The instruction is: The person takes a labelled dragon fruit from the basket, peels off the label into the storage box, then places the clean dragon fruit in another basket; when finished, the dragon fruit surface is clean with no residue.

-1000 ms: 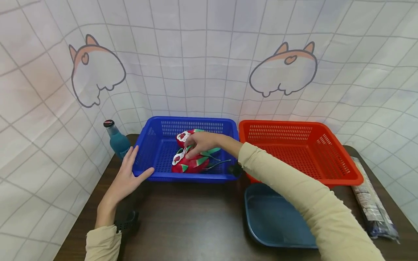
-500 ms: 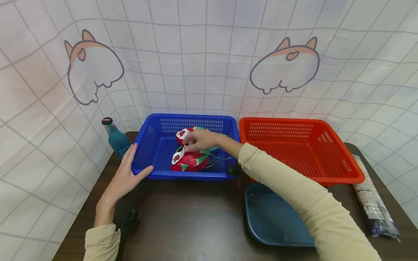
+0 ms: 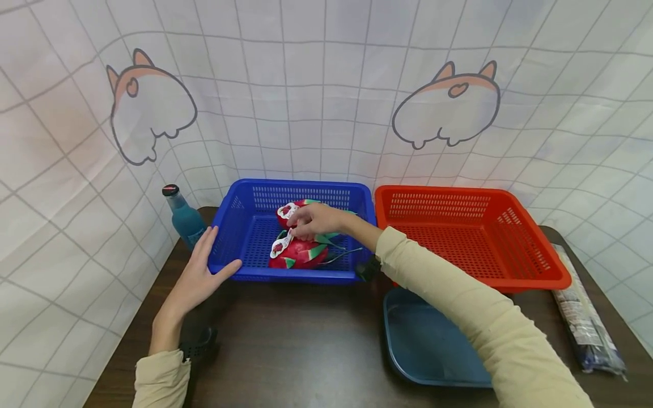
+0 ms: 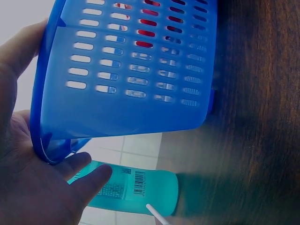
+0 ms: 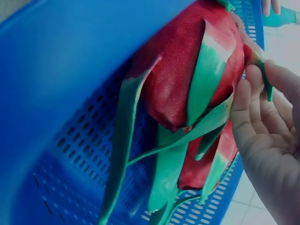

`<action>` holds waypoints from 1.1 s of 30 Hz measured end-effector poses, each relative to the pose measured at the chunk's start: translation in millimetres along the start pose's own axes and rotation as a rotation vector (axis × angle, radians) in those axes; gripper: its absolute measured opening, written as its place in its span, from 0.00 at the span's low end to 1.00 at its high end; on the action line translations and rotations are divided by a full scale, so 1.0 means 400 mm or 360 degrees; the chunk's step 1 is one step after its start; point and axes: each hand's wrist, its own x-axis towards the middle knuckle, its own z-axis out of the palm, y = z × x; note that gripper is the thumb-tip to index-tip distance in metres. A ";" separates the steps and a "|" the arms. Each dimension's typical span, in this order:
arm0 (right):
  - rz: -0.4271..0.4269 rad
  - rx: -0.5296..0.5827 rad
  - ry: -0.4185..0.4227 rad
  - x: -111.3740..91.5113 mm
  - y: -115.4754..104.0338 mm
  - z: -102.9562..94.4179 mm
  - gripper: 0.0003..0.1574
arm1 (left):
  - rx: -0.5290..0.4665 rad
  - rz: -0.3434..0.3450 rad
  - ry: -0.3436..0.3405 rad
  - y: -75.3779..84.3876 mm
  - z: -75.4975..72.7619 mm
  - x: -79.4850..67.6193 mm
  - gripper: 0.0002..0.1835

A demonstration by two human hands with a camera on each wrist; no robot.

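In the blue basket [image 3: 326, 276] lie red dragon fruits with green leafy scales. The nearer dragon fruit [image 5: 183, 70] carries a white tag [image 3: 280, 246], and another dragon fruit [image 3: 305, 203] with its own tag lies behind it. My right hand [image 3: 318, 220] reaches in and pinches at the upper side of the nearer fruit, by the tag's end; a scale's green tip [image 5: 268, 84] shows between thumb and fingers. My left hand [image 3: 196, 281] rests on the basket's front left corner, fingers straight along the left rim, thumb on the front rim.
A blue-green bottle [image 3: 187, 220] with a dark cap stands left of the blue basket. To the right is a red basket [image 3: 510, 283], with a dark blue tray [image 3: 433, 334] in front of it. A printed plastic package [image 3: 581, 311] lies at the table's right edge.
My right hand has drawn slightly up and back from the nearer dragon fruit, its fingertips now by the tag's upper end. My left hand has stayed on the basket corner.
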 end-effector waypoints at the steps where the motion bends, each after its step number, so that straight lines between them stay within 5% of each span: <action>1: 0.0017 0.0048 0.0009 -0.001 0.002 0.001 0.25 | 0.0002 -0.0001 0.0001 0.000 0.000 0.001 0.53; 20: 0.0114 0.0559 0.0128 -0.025 0.008 0.038 0.22 | 0.0026 -0.0005 0.0038 -0.006 0.007 -0.001 0.52; 33: 0.0050 0.0622 0.0125 -0.041 -0.009 0.046 0.23 | 0.0020 -0.0016 0.0034 -0.004 0.009 -0.004 0.52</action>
